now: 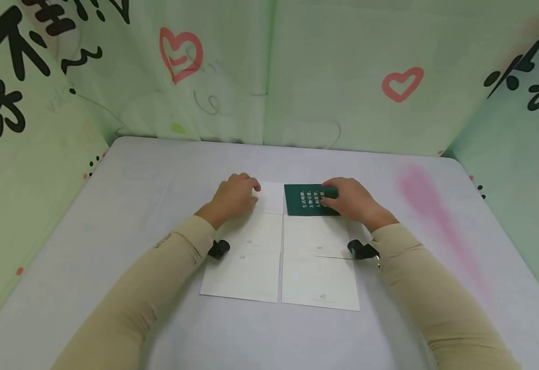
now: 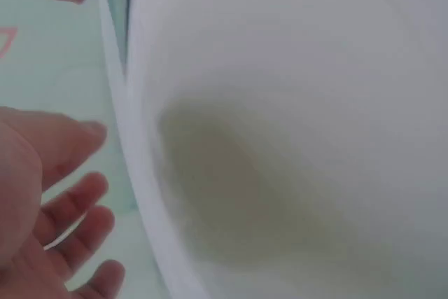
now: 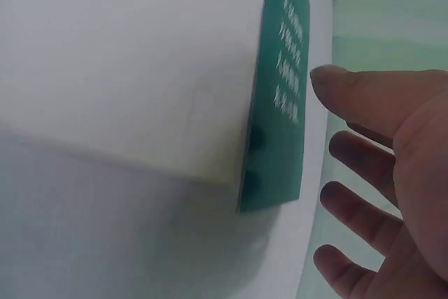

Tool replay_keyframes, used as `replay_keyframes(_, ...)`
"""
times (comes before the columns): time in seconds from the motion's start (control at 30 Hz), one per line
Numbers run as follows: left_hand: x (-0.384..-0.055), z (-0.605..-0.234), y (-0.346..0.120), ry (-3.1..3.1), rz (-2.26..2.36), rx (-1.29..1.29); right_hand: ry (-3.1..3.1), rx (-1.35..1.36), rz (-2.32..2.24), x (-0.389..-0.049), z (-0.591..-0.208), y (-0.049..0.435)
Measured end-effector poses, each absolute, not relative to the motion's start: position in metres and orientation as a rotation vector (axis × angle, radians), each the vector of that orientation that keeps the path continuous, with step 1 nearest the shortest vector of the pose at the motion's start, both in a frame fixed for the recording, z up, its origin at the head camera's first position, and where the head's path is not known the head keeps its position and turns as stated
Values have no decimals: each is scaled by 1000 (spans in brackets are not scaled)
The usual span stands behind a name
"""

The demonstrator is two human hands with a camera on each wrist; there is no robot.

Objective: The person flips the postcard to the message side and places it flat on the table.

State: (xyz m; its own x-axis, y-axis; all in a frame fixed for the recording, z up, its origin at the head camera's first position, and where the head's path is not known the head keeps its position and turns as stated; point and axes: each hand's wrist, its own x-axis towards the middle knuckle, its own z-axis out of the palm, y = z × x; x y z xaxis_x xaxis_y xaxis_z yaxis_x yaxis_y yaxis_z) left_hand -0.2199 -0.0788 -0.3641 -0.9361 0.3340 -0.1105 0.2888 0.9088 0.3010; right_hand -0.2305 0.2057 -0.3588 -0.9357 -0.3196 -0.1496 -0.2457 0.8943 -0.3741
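Observation:
White cards (image 1: 241,275) lie in two columns on the table, several in all, with small faint marks printed on them. At the far end of the right column is a dark green card (image 1: 299,191) with white lettering. My right hand (image 1: 353,200) hovers at that card's right end, overlapping it in the head view. In the right wrist view its thumb and fingers stand apart, holding nothing. Over the far-left white card (image 1: 269,198) is my left hand (image 1: 234,198), loosely bent, with thumb and fingers spread and nothing between them in the left wrist view.
A white cloth covers the table (image 1: 158,174), with a pink stain (image 1: 431,205) on its right side. Pale green curtains (image 1: 325,77) with hearts and black writing enclose the back and sides. Black wrist cameras (image 1: 361,250) show under both sleeves.

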Motion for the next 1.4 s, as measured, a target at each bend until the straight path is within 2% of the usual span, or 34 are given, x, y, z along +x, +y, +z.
replay_keyframes(0.27,-227,-364,-19,2844,362,688,2794,-435,-372,-229,-368,237)
replay_keyframes(0.47,-231,-375,5,2787,335,672,2772,-428,-395,-229,-369,238)
replay_keyframes(0.97,-247,-367,1,2680,445,629,2744,-414,-426,-229,-369,241)
replay_keyframes(1.4,-243,-368,-3,2726,458,660,2826,-422,-476,-228,-367,242)
